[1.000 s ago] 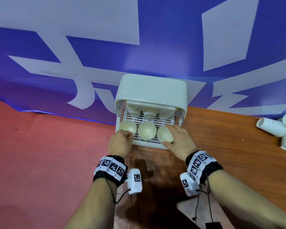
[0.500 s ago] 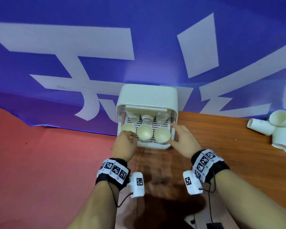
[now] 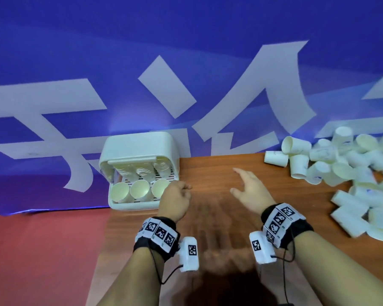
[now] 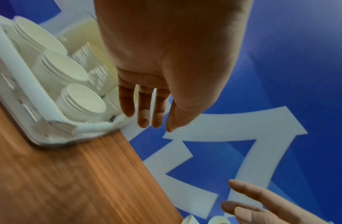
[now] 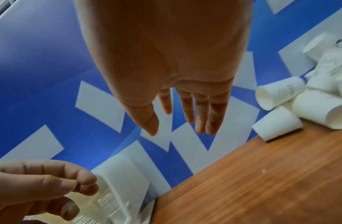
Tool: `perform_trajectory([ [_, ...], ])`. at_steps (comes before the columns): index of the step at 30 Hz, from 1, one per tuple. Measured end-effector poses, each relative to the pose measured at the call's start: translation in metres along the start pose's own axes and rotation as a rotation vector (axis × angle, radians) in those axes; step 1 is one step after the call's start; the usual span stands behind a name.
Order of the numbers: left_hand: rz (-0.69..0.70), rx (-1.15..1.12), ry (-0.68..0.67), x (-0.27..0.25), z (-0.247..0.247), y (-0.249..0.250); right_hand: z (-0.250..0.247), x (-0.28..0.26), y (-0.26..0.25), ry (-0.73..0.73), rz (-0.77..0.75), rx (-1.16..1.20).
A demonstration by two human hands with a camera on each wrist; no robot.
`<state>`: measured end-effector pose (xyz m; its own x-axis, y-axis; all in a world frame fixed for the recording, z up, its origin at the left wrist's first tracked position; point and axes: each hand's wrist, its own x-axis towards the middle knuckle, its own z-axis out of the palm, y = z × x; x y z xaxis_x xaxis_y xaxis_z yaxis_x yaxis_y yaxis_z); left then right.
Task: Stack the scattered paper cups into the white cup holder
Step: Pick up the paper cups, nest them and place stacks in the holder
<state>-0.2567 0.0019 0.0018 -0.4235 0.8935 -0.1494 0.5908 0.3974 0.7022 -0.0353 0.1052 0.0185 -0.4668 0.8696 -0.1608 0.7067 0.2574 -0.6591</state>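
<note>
The white cup holder (image 3: 139, 146) stands at the table's left end, against the blue banner. Three stacks of paper cups (image 3: 139, 189) lie in it, mouths toward me. My left hand (image 3: 184, 188) hovers by the holder's right front corner with loosely curled fingers and holds nothing; the left wrist view shows its fingers (image 4: 143, 115) hanging relaxed beside the holder (image 4: 16, 71). My right hand (image 3: 239, 182) is open over the bare table, fingers spread and empty (image 5: 178, 128). A pile of scattered paper cups (image 3: 341, 164) lies at the far right (image 5: 281, 94).
The wooden table (image 3: 219, 164) runs between holder and cup pile. A blue banner with white lettering (image 3: 186, 62) rises right behind the table's back edge. Red floor (image 3: 42, 250) lies off the table's left edge.
Both hands have come off the cup stacks in the holder and moved right, the right hand farther. The head view has swung right and the cup pile has come into sight.
</note>
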Motion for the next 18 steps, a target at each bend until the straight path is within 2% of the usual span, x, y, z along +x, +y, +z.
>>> perform_trajectory([
  [10,0.119,0.091,-0.077,0.017,0.123,0.139,-0.128,-0.008,0.145,0.081,0.1,-0.004],
  [13,0.124,0.095,-0.109,0.028,0.166,0.176,-0.158,-0.004,0.195,0.097,0.145,0.016],
  [18,0.139,0.097,-0.146,0.045,0.213,0.218,-0.189,0.003,0.25,0.147,0.189,0.065],
])
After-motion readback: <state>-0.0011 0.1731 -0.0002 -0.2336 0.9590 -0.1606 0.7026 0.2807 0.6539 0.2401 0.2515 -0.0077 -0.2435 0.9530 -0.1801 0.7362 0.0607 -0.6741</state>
